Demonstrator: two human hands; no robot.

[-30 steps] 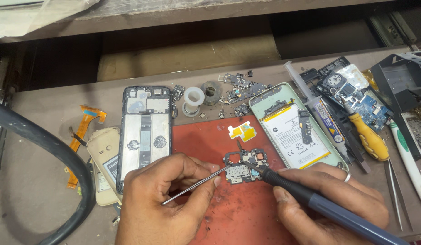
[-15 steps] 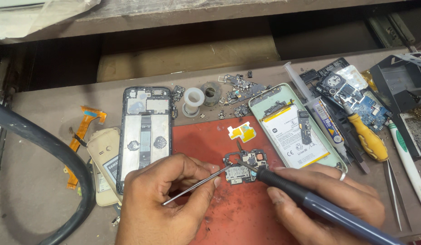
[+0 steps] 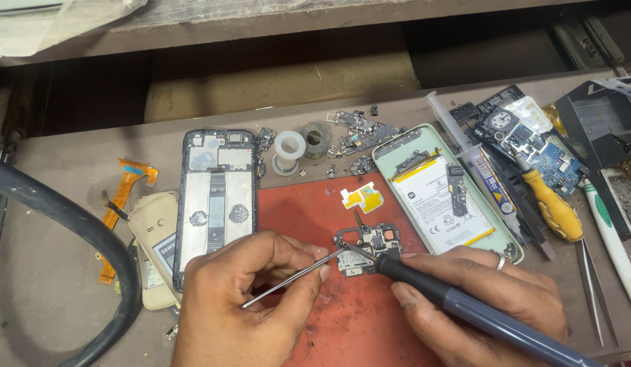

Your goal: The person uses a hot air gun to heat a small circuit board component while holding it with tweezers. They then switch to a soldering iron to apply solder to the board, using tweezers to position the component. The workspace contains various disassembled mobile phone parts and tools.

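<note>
- Circuit board (image 3: 367, 246), small and dark, lies flat on the red mat (image 3: 295, 204) in the middle of the bench, just in front of both hands.
- The left hand (image 3: 244, 306) is closed on thin metal tweezers (image 3: 288, 278). Their tip touches the board's left side, likely to keep it from sliding.
- The right hand (image 3: 479, 306) is wrapped around a soldering iron (image 3: 465, 309) with a blue-grey handle. Its fine tip comes down on the board right beside the tweezers' tip, so both tools meet at one spot.
- The mat probably guards the bench from heat.
- An open phone body (image 3: 217, 197) sits to the left of the mat, and a green phone back with its battery (image 3: 438, 190) sits to the right, near enough to reach.
- A yellow screwdriver (image 3: 550, 204) lies further right.
- I cannot tell which tiny part the tips touch; it is too small.
- The iron's back end is cut off at the bottom edge.
- Both wrists are also cut off there.
</note>
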